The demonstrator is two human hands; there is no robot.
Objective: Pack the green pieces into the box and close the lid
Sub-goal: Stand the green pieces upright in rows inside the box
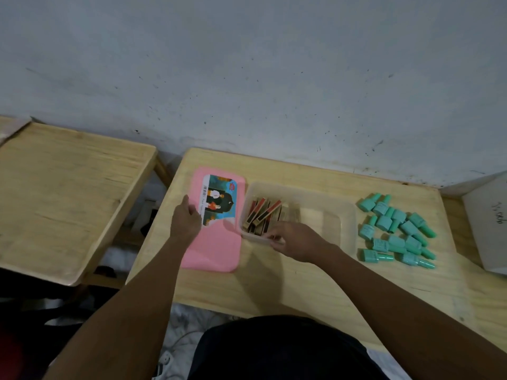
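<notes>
None of the green pieces [397, 231] is packed; all lie near the table's [274, 286] right edge. Box [348, 223] stands mid-table, lid [214, 250] off beside it. Left hand [185, 219] touches the lid and right hand [296, 242] curls at the box's near rim; I cannot tell whether either grips.

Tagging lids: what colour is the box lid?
Lid pink, picture label on it; head view.

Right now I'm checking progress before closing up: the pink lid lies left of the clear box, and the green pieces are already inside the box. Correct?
Not quite. The head view shows the green pieces lying on the table to the right of the clear box, none inside it. The pink lid does lie left of the box.
</notes>
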